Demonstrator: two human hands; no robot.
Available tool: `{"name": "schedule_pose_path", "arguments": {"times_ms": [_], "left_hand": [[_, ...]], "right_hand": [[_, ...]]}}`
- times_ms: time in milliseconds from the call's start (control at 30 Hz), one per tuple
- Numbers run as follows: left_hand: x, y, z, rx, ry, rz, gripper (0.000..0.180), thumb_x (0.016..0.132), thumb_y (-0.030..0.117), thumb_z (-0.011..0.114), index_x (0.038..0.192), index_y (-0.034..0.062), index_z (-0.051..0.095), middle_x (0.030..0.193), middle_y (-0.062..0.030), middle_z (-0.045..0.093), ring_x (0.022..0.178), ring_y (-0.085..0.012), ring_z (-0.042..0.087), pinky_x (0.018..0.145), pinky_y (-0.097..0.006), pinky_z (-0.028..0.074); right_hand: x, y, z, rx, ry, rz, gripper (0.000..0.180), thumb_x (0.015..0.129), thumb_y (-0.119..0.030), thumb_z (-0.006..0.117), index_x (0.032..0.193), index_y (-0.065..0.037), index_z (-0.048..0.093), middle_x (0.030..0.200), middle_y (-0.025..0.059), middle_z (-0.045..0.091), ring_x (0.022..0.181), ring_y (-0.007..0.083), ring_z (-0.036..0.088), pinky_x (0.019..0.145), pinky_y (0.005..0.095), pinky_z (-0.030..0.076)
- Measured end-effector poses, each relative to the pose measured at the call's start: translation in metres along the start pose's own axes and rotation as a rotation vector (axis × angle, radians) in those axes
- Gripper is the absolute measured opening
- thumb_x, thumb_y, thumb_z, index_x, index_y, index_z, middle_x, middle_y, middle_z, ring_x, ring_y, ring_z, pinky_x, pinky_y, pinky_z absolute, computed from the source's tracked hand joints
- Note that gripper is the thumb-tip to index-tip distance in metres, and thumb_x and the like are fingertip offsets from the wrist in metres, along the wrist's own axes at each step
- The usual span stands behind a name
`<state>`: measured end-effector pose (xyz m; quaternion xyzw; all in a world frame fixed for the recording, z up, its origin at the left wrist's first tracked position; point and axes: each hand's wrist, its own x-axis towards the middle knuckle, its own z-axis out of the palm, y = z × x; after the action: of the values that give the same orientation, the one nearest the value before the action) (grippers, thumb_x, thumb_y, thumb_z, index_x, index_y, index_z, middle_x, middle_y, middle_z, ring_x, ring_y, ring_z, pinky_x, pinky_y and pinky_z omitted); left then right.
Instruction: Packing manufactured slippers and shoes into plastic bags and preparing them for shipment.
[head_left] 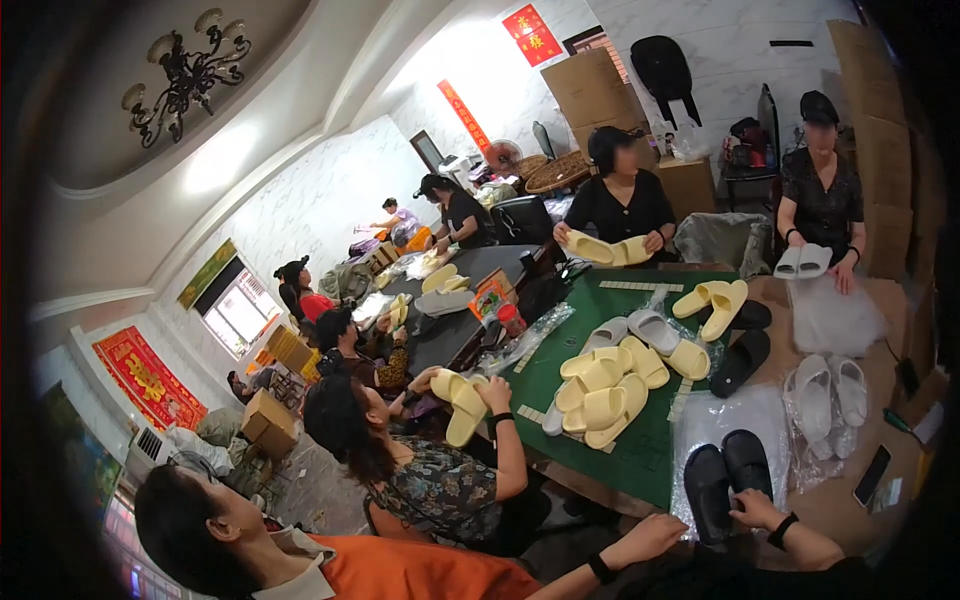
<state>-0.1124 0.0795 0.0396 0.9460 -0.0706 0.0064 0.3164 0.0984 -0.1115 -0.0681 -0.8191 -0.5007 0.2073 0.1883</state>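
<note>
two black slippers (708, 492) lie side by side at the near edge of the table, on clear plastic bags (700, 430). from my distant seat i see the right hand (757, 510) at the heel end of the right one, fingers curled; i cannot tell whether they pinch it or only rest there. the left hand (645, 540) is just left of the pair, fingers loosely stretched out; i cannot tell if its tips touch.

to the right, white slippers (812, 398) sit in clear plastic, with a phone (873, 475) nearer. beyond the bags, a loose black slipper (740, 362) lies in the way of the far side, and a heap of pale yellow slippers (603, 405) crowds the green mat (645, 472). close on the left i get a person in orange (400, 565); across the table, a co-worker (620, 205) holds a yellow pair.
</note>
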Motion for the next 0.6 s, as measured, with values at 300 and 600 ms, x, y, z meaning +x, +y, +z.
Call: {"name": "schedule_pose_path", "arguments": {"times_ms": [300, 600], "left_hand": [[0.033, 0.127, -0.15, -0.397, 0.472, 0.256, 0.041, 0.09, 0.018, 0.041, 0.127, 0.0013, 0.036, 0.127, -0.0153, 0.042, 0.118, -0.0296, 0.039, 0.099, -0.036, 0.03], [0.052, 0.291, -0.251, -1.032, 0.821, 1.352, 0.051, 0.085, 0.054, 0.04, 0.122, 0.0199, 0.05, 0.124, -0.0182, 0.042, 0.106, -0.0322, 0.048, 0.097, -0.043, 0.03]], "right_hand": [[0.027, 0.017, 0.049, -0.013, -0.032, 0.29, 0.063, 0.066, -0.034, 0.064, 0.12, -0.009, 0.042, 0.131, 0.0321, 0.025, 0.118, 0.0457, 0.03, 0.096, 0.0493, 0.029], [0.035, 0.005, 0.03, 0.197, 0.033, 0.217, 0.04, 0.066, -0.016, 0.063, 0.101, -0.005, 0.049, 0.129, 0.0361, 0.022, 0.11, 0.0462, 0.038, 0.095, 0.0419, 0.034]]}}
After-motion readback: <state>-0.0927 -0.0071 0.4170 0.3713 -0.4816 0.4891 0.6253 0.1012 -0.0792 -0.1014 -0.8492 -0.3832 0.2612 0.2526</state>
